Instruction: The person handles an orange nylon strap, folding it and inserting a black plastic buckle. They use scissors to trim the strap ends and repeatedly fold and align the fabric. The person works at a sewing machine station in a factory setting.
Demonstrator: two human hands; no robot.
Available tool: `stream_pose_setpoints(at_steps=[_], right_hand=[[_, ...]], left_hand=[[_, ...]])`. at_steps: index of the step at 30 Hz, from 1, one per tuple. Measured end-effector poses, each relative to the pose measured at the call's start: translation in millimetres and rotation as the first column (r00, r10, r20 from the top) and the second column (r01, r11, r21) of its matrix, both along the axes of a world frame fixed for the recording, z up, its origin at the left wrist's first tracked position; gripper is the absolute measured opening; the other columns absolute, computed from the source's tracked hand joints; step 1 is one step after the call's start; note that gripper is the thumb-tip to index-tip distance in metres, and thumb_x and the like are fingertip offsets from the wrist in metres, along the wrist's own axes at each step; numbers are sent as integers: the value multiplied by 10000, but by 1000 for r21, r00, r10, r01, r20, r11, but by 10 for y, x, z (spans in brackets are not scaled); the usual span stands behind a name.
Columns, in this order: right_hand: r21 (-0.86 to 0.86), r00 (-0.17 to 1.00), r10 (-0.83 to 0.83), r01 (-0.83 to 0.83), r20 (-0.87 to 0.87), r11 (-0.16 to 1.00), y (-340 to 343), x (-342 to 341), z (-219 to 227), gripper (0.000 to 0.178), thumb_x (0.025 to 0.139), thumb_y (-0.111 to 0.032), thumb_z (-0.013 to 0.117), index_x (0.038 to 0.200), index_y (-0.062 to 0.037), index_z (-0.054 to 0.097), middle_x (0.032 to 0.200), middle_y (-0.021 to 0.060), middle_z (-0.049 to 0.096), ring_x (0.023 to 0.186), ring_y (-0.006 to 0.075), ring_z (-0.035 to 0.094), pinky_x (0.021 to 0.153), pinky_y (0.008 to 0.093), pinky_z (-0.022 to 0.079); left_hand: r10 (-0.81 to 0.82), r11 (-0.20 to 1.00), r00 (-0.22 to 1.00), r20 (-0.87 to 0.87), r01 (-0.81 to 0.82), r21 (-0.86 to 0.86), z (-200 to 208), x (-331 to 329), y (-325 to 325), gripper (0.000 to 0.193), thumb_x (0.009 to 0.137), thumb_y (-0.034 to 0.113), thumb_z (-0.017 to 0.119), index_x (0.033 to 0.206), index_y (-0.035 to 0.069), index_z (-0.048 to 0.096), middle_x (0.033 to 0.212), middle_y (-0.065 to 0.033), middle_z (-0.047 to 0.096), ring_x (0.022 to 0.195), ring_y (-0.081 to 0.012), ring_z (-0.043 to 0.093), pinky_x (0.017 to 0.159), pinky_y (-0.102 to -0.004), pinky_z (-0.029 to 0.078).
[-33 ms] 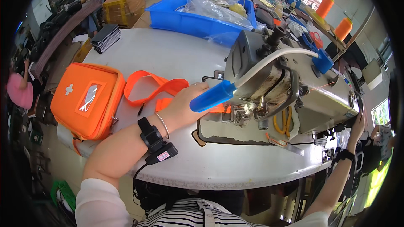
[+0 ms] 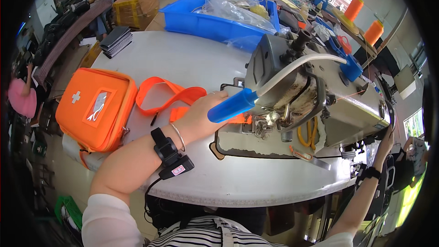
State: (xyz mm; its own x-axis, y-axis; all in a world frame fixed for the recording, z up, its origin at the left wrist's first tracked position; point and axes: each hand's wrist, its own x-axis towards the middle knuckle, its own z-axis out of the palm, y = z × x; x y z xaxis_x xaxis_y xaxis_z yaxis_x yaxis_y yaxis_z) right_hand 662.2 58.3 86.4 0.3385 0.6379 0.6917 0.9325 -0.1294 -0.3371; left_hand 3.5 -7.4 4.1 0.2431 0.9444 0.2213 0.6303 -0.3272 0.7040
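My left hand (image 2: 197, 118) rests on the sewing machine's bed and holds an orange strap (image 2: 179, 112), whose end runs under the hand toward the presser foot (image 2: 264, 129). A blue sleeve (image 2: 232, 105) on a white bendable tube hides part of its fingers. Far right, my right hand (image 2: 385, 145) is at the handwheel (image 2: 391, 118) of the sewing machine (image 2: 352, 103), fingers closed against its rim. The strap loops back toward an orange zip bag (image 2: 96, 110) with a white cross, lying left of my left hand.
A blue bin (image 2: 210, 21) of clear plastic bags stands at the table's back. Dark flat pieces (image 2: 116, 42) are stacked at the back left. Tweezers (image 2: 311, 158) lie on the machine bed's front edge. Orange thread cones (image 2: 353, 8) stand back right. Other people sit at the left.
My right wrist has shifted slightly down and left, with the hand still at the handwheel. The left hand and the strap show no clear movement.
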Motion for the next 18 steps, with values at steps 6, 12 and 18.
stream_pose_setpoints(at_steps=[6,12,18], right_hand=[[162,776,152,-65,-612,985,-249,128,-644,526,942,-459,475,1323,-96,485,814,19,478,611,60,413,482,204,346],[144,914,152,-104,-377,984,-453,-259,-487,496,933,-484,471,1155,-55,584,891,-4,529,655,51,406,499,201,307],[605,652,520,-115,-553,788,-1268,-1789,-97,326,979,-344,417,1040,-114,638,765,-22,560,545,44,331,508,167,257]], left_hand=[[172,969,966,-193,-131,210,229,-277,22,183,820,167,628,857,21,524,785,-145,569,742,-346,568,634,-387,432],[596,695,796,-105,-447,564,937,-728,-312,96,818,19,589,867,0,509,802,-136,530,736,-313,544,666,-344,440],[512,728,802,309,-596,340,922,-677,-1157,89,853,10,580,912,12,513,815,-38,513,748,-122,502,668,-250,409]])
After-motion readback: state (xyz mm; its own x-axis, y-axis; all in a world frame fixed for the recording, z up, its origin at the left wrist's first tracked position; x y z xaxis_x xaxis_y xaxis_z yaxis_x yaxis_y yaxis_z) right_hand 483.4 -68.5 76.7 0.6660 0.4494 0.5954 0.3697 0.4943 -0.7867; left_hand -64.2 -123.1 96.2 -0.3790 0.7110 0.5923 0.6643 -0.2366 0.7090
